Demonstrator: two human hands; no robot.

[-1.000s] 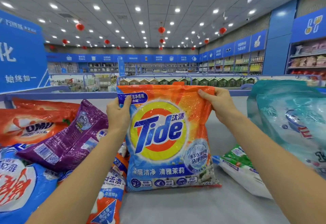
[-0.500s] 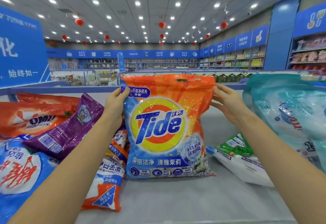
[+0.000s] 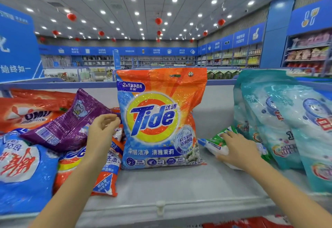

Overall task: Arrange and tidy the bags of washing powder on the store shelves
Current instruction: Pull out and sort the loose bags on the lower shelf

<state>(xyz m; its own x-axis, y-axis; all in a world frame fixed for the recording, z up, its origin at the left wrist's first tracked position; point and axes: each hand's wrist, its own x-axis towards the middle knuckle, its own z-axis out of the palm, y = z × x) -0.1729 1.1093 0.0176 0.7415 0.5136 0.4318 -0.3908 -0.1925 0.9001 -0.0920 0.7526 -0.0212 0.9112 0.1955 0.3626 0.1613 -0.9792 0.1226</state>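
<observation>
Head view: one Tide bag [image 3: 161, 120] stands upright on the shelf [image 3: 179, 182]; left hand [image 3: 103, 129] loosely curled, empty, beside it; right hand [image 3: 237, 148], fingers spread, rests on one green-white bag [image 3: 214, 142]; three teal bags [image 3: 280, 123] at right

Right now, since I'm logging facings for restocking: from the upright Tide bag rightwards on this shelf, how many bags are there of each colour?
Orange Tide bag: 1
Green-and-white bag: 1
Teal bags: 3
Total: 5
</observation>
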